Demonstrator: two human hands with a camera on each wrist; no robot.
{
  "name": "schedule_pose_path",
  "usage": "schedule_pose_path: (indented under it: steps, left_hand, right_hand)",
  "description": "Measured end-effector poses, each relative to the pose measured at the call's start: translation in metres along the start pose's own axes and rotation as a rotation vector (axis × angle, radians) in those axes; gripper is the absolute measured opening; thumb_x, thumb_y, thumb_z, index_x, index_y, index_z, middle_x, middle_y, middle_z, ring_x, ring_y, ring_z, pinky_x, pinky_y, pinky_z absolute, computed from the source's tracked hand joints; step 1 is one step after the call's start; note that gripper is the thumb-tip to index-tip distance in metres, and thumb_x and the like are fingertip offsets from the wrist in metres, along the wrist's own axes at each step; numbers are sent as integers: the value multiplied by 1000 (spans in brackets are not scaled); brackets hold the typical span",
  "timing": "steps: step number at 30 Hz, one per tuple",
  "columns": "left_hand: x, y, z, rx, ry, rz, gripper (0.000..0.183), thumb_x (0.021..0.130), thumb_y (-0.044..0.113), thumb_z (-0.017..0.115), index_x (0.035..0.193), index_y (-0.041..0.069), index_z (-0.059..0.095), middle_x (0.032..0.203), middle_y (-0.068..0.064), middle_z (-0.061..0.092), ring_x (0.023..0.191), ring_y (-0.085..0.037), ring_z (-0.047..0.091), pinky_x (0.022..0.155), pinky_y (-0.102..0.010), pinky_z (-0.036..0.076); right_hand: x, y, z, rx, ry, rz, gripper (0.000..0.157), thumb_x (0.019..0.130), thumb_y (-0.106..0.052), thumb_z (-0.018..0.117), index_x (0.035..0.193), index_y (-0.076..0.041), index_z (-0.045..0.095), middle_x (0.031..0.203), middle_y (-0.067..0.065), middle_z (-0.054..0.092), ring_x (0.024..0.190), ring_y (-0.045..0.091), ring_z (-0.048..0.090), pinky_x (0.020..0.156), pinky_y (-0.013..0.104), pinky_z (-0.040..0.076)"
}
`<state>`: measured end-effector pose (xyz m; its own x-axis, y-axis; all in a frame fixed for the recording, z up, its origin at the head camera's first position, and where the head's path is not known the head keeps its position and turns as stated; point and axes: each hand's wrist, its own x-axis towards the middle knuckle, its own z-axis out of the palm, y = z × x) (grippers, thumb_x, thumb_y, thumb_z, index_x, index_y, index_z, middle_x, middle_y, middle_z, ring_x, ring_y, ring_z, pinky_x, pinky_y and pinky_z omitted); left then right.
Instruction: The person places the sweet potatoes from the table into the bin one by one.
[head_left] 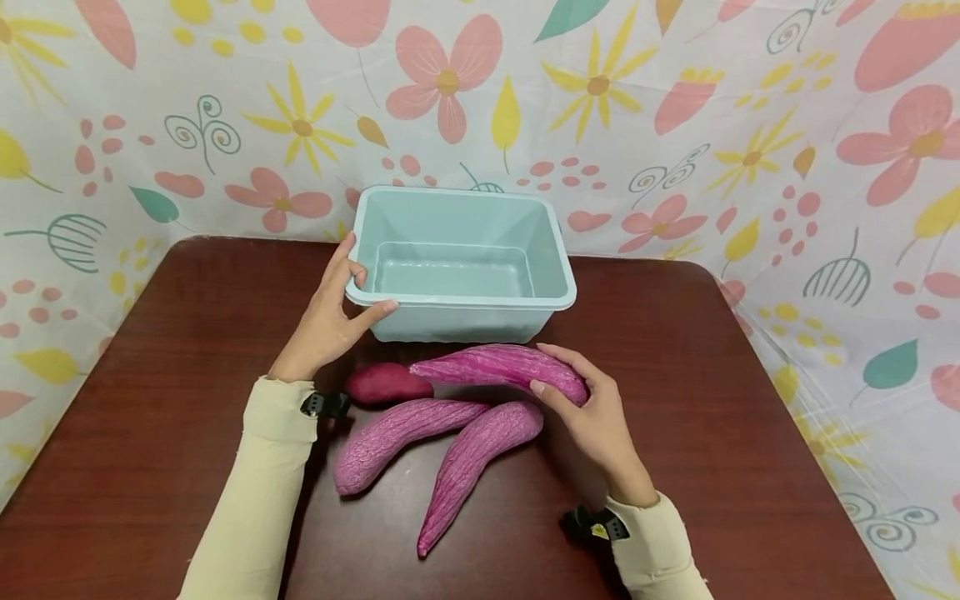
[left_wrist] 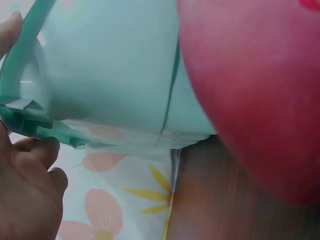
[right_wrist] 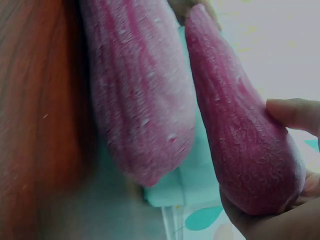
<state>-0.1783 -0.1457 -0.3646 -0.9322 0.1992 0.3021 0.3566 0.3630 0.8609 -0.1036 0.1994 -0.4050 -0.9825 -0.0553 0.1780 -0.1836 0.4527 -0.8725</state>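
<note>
My left hand [head_left: 324,323] grips the front left corner of a light blue plastic basin [head_left: 480,302], with the thumb over the front rim and the fingers at the left rim. In my right hand [head_left: 596,417] is a long purple-pink eggplant [head_left: 487,365], held by its thick end just in front of the basin. Its thin tip points left and overlaps a dark red sweet potato [head_left: 384,384]. Nearer to me lie a curved eggplant [head_left: 397,437] and another eggplant [head_left: 480,467], close together. The right wrist view shows thumb and fingers around the held eggplant [right_wrist: 240,130].
Everything stands on a dark brown wooden table [head_left: 675,350] with rounded far corners. Behind it hangs a white cloth [head_left: 510,108] printed with flowers and leaves, close to the basin's back. A black strap device [head_left: 325,406] sits at each wrist.
</note>
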Motion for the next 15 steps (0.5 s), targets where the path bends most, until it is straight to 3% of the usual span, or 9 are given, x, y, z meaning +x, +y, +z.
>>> schedule_pose_path:
  steps: [7,15]
  left_hand:
    - [7,4,4,-36,3,21,41,92,9,72,98,-1,33,170,-13,8,159,-31,9,113,-59,23]
    - [-1,-3,4,-44,9,7,41,92,9,73,98,0,33,171,-11,8,158,-33,11,107,-60,24]
  right_hand:
    - [2,-17,-12,32,23,-45,45,90,-16,76,133,-20,65,129,3,69,106,5,64,89,16,47]
    - [1,-27,-12,92,24,-39,45,88,-15,78,131,-24,66,124,4,71,101,8,66,85,19,51]
